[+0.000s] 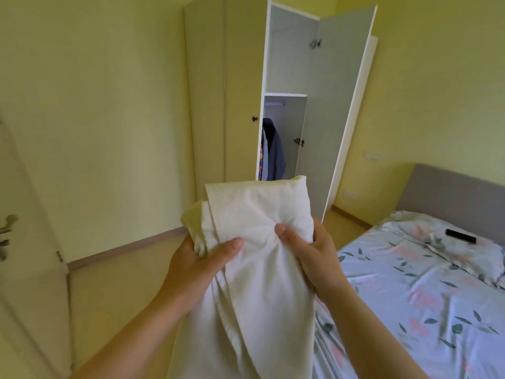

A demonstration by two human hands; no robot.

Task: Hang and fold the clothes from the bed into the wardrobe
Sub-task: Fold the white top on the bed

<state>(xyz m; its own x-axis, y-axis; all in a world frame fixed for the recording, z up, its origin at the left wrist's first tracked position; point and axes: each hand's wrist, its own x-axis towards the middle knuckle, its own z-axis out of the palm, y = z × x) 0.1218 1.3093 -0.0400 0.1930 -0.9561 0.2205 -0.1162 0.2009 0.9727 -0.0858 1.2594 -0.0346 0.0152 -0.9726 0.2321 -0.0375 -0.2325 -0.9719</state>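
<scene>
A white garment (251,222) hangs in front of me, folded over at the top, its lower part trailing down out of view. My left hand (202,258) grips its left edge, thumb on the front. My right hand (306,250) pinches its right side, thumb pressed into the cloth. Behind it stands the tall wardrobe (246,77) with its right door (336,105) swung open. Inside, under a shelf and rail, hang a blue-grey jacket (274,151) and a colourful garment (261,162). The bed (410,291) with a floral sheet lies to my right.
A black remote-like object (460,236) lies near the pillow by the grey headboard (451,192). A room door with a handle (6,231) is at the far left. Yellow walls surround the floor strip between bed and wardrobe.
</scene>
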